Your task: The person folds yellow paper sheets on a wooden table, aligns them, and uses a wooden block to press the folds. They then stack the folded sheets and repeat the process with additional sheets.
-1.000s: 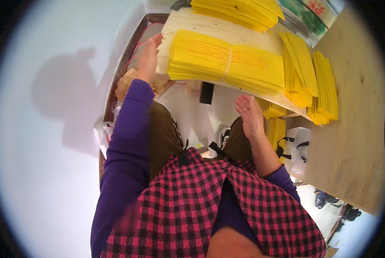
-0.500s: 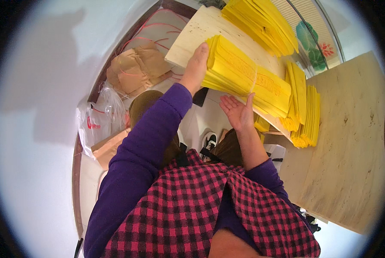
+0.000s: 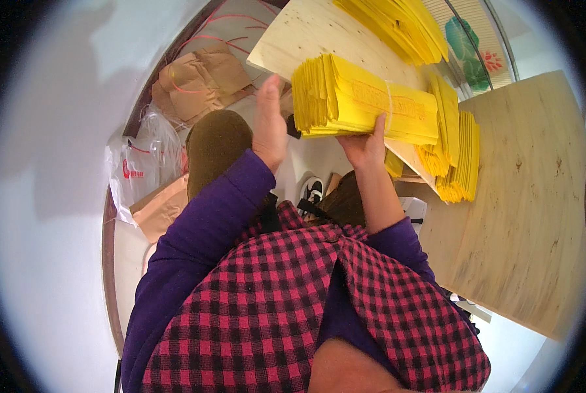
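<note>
A thick bundle of folded yellow paper [image 3: 358,98] with faint red print lies at the near edge of the wooden board [image 3: 299,33]. A thin pale band goes around it near its middle. My right hand [image 3: 365,149] grips the bundle's near side, thumb up against the front and the other fingers underneath, mostly hidden. To the left, my left hand [image 3: 271,128] is open, fingers straight and palm toward the loose-edged end of the bundle, a small gap away from it.
More yellow paper stacks [image 3: 398,29] rest at the board's far side, and others [image 3: 460,150] at its right end. A wide wooden panel [image 3: 515,203] stands at the right. Brown paper [image 3: 204,82], a white plastic bag [image 3: 132,173] and red strings are on the floor at left.
My left hand has let go of the bundle's left end and moved left, away from it. My right hand, flat and open before, has closed on the bundle's near side.
</note>
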Tool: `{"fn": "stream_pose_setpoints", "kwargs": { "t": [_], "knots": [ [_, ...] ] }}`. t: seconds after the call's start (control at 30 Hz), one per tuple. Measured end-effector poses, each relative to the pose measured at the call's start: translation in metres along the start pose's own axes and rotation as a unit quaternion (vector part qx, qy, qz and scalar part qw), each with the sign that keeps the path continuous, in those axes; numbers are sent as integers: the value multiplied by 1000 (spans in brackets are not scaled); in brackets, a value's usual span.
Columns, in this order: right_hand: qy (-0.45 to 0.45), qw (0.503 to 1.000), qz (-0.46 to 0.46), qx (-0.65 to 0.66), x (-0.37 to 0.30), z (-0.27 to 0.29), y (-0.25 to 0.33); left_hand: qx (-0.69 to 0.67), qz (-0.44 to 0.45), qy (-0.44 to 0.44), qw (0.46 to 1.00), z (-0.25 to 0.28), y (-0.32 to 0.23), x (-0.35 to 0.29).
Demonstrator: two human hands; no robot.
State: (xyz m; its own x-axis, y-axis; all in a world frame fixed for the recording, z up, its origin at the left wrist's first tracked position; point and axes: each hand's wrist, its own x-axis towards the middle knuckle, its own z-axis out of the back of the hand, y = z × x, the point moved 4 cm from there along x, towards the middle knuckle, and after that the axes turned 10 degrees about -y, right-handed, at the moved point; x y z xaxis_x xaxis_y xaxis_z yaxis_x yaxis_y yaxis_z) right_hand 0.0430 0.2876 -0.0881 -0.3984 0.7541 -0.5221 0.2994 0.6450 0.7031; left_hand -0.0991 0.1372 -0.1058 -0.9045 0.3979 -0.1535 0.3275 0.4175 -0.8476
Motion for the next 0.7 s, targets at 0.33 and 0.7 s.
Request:
{"fn": "stream_pose_setpoints", "kwargs": {
  "t": [0.33, 0.7],
  "knots": [
    [-75, 995, 17, 61, 0, 5, 1, 25, 19, -54, 998, 26, 3, 6],
    [65, 994, 27, 82, -103, 15, 13, -51, 95, -61, 992, 33, 32, 22]
  ]
}}
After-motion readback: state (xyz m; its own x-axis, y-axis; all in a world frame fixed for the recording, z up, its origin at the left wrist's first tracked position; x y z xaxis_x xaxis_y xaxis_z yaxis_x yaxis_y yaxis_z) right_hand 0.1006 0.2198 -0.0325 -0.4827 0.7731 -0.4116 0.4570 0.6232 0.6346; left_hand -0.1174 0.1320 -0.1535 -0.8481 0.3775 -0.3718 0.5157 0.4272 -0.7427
